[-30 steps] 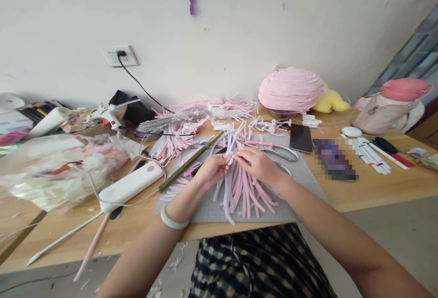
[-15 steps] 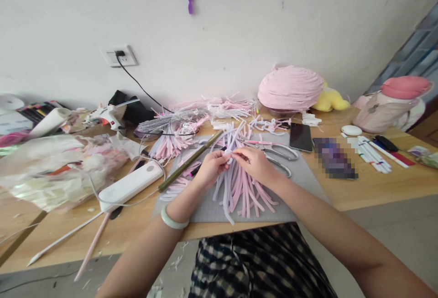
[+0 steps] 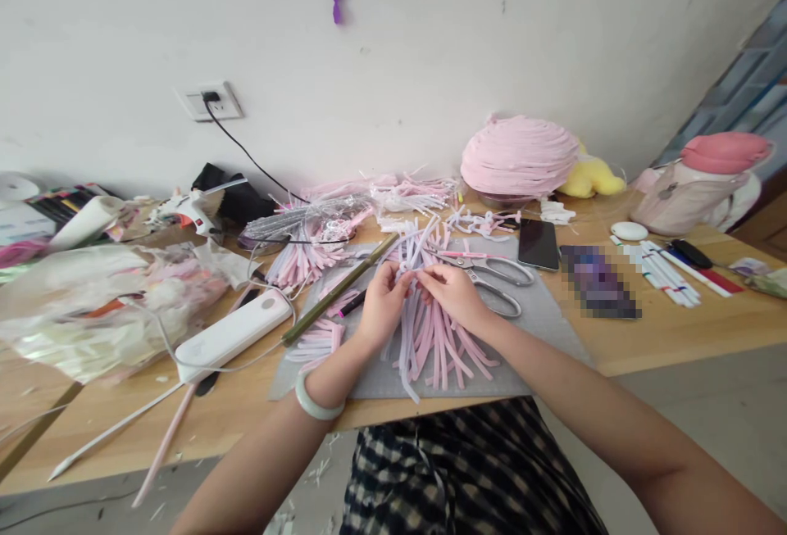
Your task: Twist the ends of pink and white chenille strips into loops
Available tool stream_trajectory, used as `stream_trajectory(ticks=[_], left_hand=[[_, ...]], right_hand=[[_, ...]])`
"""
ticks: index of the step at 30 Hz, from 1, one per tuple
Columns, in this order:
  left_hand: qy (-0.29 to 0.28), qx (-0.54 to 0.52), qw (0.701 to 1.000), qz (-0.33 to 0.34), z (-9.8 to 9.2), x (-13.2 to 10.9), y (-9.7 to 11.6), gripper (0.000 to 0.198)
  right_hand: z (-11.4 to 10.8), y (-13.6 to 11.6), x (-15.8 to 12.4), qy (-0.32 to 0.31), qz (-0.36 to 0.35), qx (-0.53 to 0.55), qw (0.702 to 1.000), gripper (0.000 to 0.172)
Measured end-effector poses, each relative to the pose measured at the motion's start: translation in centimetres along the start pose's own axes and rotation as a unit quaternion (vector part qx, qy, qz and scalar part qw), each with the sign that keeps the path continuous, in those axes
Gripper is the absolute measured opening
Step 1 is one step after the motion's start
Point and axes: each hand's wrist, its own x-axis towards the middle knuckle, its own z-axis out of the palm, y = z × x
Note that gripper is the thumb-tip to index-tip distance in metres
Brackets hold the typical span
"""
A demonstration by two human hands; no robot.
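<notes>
My left hand [image 3: 384,301] and my right hand [image 3: 452,293] meet over the grey cutting mat [image 3: 544,346], fingertips pinched close together. Between them is a pale lilac pipe cleaner, bent at the fingers; the fingers hide most of the held part. Below the hands, a bunch of pink pipe cleaners [image 3: 439,346] fans toward the table's front edge, with lilac pipe cleaners [image 3: 407,363] on its left side. Scissors [image 3: 501,297] lie just right of my right hand. An olive-green rod [image 3: 338,289] slants across the mat to the left, beside a dark marker [image 3: 352,306].
A white power strip [image 3: 234,338] with cables and a plastic bag of scraps [image 3: 111,297] occupy the left. Behind lie bundled pipe cleaners [image 3: 313,248] and a large pink coil [image 3: 520,154]. Two phones, the nearer one black [image 3: 538,244], and several white pens [image 3: 670,273] lie right.
My left hand has turned and its fingers have drawn up closer against the right fingertips. The right hand stays nearly in place. The view has shifted slightly.
</notes>
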Motion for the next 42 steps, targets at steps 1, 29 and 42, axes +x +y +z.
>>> stream_trajectory(ticks=[1,29,42], left_hand=[[-0.011,-0.012,1.0,-0.004,0.0,0.1,0.0,0.012],[-0.029,-0.2,0.964,-0.173,0.1,0.2,0.3,0.028],[-0.084,-0.187,0.966,-0.155,-0.7,0.6,1.0,0.023]], right_hand=[[-0.2,0.0,0.0,0.0,-0.006,-0.029,1.0,0.02],[-0.5,0.3,0.3,0.0,-0.086,-0.088,0.992,0.02],[-0.8,-0.2,0.7,0.0,0.035,0.078,0.996,0.017]])
